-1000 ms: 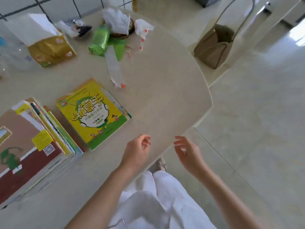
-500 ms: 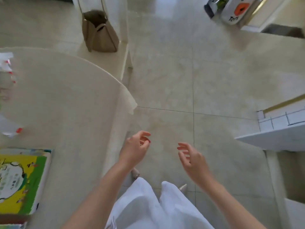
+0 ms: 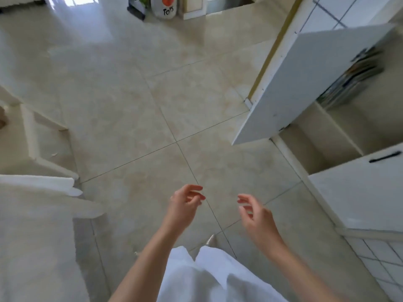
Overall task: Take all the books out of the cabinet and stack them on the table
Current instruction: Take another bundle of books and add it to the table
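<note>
A white cabinet stands at the right with its door (image 3: 305, 83) swung open. Inside, on an upper shelf, a blurred pile of books (image 3: 351, 81) lies flat. The shelf below it (image 3: 335, 136) looks bare. My left hand (image 3: 185, 205) and my right hand (image 3: 255, 214) hover over the tiled floor, well short of the cabinet. Both hold nothing and their fingers are loosely curled and apart. The table's edge (image 3: 39, 214) shows at the lower left; the books on it are out of view.
A second cabinet door (image 3: 359, 192) with a black handle is at the lower right. A white chair (image 3: 32, 147) stands left of the tiled floor. Bags and a white box stand far off at the top.
My view has swung right, from the table with its books, across the floor, to the open cabinet. Both hands stayed empty and kept their pose in front of me.
</note>
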The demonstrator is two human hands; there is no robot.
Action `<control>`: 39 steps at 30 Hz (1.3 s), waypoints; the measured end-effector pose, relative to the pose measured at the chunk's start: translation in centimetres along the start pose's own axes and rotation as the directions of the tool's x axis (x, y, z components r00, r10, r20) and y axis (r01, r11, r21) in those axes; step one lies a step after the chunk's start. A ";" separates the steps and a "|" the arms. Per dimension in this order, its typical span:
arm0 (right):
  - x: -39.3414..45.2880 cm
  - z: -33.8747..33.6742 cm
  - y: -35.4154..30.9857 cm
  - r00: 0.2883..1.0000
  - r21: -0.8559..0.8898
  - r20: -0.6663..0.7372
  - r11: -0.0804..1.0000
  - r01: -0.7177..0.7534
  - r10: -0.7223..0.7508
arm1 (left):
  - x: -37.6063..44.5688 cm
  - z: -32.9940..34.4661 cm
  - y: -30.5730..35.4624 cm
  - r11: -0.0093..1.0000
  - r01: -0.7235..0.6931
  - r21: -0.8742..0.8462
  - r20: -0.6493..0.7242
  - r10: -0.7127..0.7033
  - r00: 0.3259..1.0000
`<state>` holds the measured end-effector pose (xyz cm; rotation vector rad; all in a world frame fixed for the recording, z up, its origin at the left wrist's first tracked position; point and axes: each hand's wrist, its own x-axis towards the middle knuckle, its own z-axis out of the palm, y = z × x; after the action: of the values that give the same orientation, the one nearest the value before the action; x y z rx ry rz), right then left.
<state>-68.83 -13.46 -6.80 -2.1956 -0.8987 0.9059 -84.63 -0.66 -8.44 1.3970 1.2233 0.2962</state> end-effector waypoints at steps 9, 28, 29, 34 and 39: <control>1.8 -13.0 8.4 0.934 0.180 -0.288 0.970 -0.163 0.211 | 3.2 16.0 7.5 0.984 -0.068 0.164 0.298 0.016 0.954; 19.8 -32.5 14.6 0.829 0.269 -0.458 0.939 -0.216 0.322 | 23.4 35.7 24.4 0.903 -0.240 0.357 0.531 0.016 0.847; 20.6 -33.6 15.1 0.823 0.276 -0.463 0.936 -0.219 0.329 | 24.3 37.0 25.5 0.894 -0.261 0.363 0.537 0.027 0.843; 24.3 -39.4 17.3 0.821 0.287 -0.454 0.929 -0.232 0.345 | 27.9 43.0 29.5 0.879 -0.294 0.375 0.538 0.052 0.842; 28.6 -46.0 20.1 0.859 0.262 -0.399 0.938 -0.227 0.320 | 30.3 49.1 31.6 0.909 -0.237 0.343 0.476 0.050 0.878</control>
<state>-11.14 -15.68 -4.39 -2.2432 -0.2650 0.5554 -18.94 2.63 -9.43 1.7879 0.8031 -0.1907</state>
